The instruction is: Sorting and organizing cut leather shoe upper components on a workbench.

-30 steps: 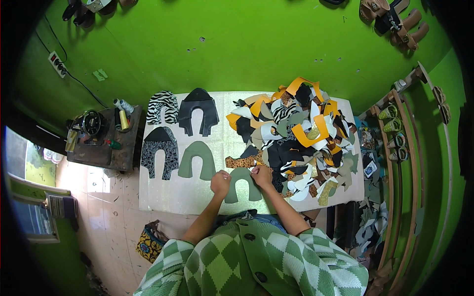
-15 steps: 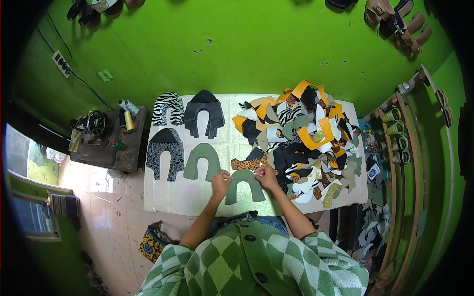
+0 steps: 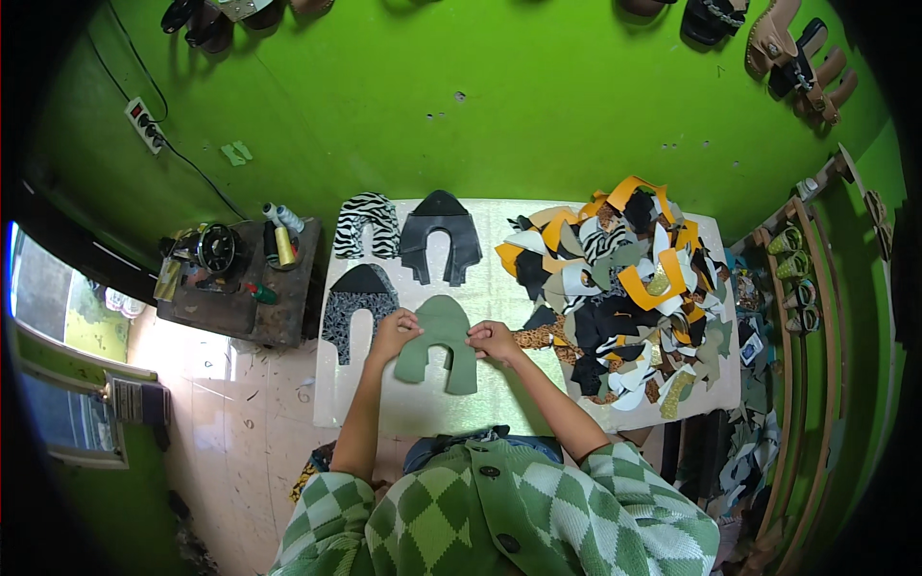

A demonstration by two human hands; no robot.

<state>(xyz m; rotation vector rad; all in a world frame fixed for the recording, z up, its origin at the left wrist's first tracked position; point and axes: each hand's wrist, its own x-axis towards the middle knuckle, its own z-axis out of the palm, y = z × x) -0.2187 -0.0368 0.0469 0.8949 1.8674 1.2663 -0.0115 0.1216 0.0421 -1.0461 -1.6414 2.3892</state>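
Observation:
A green U-shaped shoe upper piece is between my hands over the middle of the table. It overlaps a second green piece of the same shape, mostly hidden under it, so the two outlines run together. My left hand pinches the left edge with closed fingers. At the right edge my right hand grips the piece between thumb and fingers. Beside my left hand lies a black-and-grey patterned upper piece. Farther back are a zebra-striped piece and a black piece.
A heap of leather scraps in yellow, black, white and leopard print covers the table's right side. At left a sewing machine stands on a dark table with thread cones. Sandals sit on a rack at right.
Both hands have moved left and slightly away from me with the green upper piece, bringing it over the other green piece. The camera view has shifted too.

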